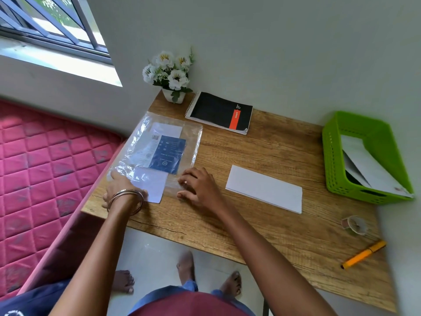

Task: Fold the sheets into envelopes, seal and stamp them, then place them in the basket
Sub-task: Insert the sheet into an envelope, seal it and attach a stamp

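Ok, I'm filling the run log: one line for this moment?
left hand on plastic packet | right hand at its edge | folded sheet waiting | basket holds envelopes

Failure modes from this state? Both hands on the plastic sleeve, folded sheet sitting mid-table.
1. The plastic sleeve overhangs the table's left edge; with the left hand and right hand tugging it, it may slide off with its papers.
2. The tape roll and orange pen lie near the right edge; a sweep could knock them off.
3. The folded sheet lies loose and may shift.
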